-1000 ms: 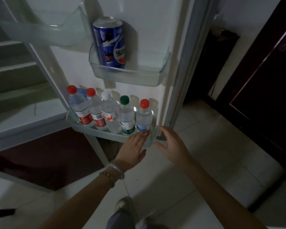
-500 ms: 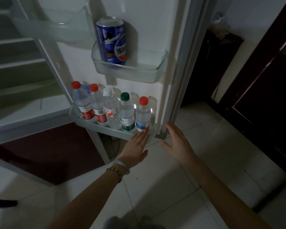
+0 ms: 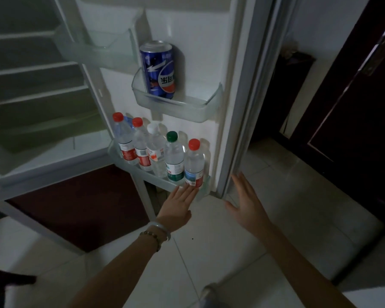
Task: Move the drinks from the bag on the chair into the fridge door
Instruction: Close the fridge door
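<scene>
The fridge door stands open. A tall blue can stands in the middle door shelf. Several water bottles stand in a row in the bottom door shelf; the rightmost has a red cap, beside it one with a green cap. My left hand is flat, fingertips touching the shelf front below the rightmost bottle. My right hand is spread open by the door's outer edge, holding nothing. The bag and chair are out of view.
The fridge interior with bare shelves lies to the left. A dark red panel sits under it. Pale floor tiles stretch below. A dark wooden door stands at the right.
The view has lifted and shifted slightly. Both hands stay near the bottom shelf; my right hand has drifted a little right toward the door's edge.
</scene>
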